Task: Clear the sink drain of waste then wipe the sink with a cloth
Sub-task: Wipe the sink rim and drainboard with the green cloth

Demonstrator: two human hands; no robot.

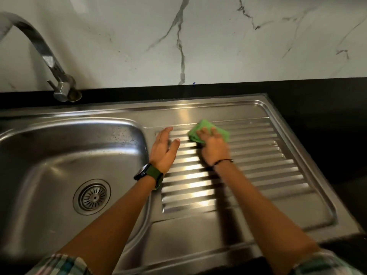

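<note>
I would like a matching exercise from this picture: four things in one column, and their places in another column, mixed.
Things:
1. cloth
2. drain
3. tap
4. watch

Places:
A. on the left wrist
B. in the basin floor
C. under the right hand, on the ribbed drainboard
D. upper left, over the basin's back edge

Pairs: 1-C, 2-B, 3-D, 4-A

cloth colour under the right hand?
Green cloth, pressed by the right hand; head view.
</note>
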